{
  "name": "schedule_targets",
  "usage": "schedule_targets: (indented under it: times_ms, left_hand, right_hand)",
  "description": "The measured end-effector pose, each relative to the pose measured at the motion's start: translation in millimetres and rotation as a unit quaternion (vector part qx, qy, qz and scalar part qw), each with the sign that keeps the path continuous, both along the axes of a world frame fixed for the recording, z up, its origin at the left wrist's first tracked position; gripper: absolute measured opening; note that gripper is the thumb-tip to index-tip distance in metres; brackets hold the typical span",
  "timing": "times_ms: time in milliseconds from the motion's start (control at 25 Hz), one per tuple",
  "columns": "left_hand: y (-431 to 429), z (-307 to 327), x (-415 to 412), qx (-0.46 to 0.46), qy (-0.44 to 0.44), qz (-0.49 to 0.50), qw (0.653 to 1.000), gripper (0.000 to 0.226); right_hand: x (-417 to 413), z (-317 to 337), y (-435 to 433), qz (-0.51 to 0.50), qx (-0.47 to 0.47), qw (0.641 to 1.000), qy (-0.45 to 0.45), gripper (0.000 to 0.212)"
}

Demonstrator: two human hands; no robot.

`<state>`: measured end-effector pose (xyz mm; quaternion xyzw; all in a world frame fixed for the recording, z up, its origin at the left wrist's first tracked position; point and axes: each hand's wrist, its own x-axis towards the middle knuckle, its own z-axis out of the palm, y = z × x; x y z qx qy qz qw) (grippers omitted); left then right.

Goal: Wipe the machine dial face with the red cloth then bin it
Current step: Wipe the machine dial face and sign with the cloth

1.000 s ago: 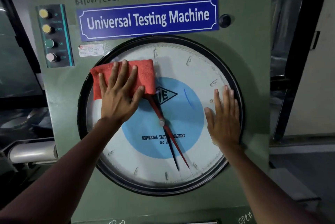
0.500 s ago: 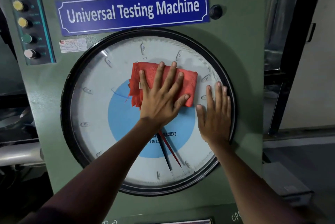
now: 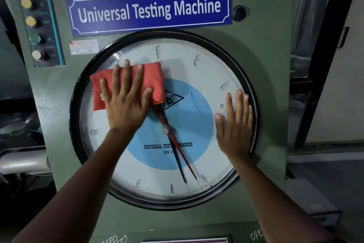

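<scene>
The round dial face, white with a blue centre and a black rim, fills the middle of the green machine front. The folded red cloth lies flat on the glass at the dial's upper left. My left hand is spread over the cloth with fingers apart, pressing it against the glass. My right hand rests flat and empty on the dial's right side, fingertips at the rim. A red and a black needle point down and to the right under the glass. No bin is in view.
A blue "Universal Testing Machine" nameplate sits above the dial. A strip of push buttons runs down the upper left of the panel. A grey cylinder sticks out at the left; a dark doorway frame stands at the right.
My left hand swept the cloth from the dial's upper left to its upper centre, then back to the upper left. My right hand stayed flat on the right side.
</scene>
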<state>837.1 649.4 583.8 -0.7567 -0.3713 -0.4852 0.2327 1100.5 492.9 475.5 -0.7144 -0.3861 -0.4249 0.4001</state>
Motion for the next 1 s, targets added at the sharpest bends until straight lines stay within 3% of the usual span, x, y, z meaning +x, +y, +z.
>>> schedule_targets:
  times_ms: [160, 320, 480, 760, 1000]
  left_hand:
    - [-8, 2, 13, -0.032, -0.019, -0.026, 0.999, 0.064]
    - [-32, 2, 61, 0.025, 0.091, -0.088, 0.992, 0.064]
    - [-71, -33, 109, 0.065, 0.221, -0.143, 0.962, 0.063]
    - [-71, -37, 107, 0.097, 0.245, -0.119, 0.957, 0.061]
    - [-26, -4, 44, 0.030, 0.046, -0.027, 0.998, 0.059]
  right_hand:
    - [1, -1, 1, 0.000, 0.002, 1.000, 0.001, 0.066]
    - [0, 0, 2, -0.001, 0.003, 1.000, -0.001, 0.065]
    - [1, -1, 0, -0.002, 0.003, 1.000, 0.004, 0.065]
    - [-1, -4, -3, 0.006, 0.009, 1.000, 0.018, 0.065]
    - [2, -5, -2, 0.010, 0.008, 1.000, 0.007, 0.063]
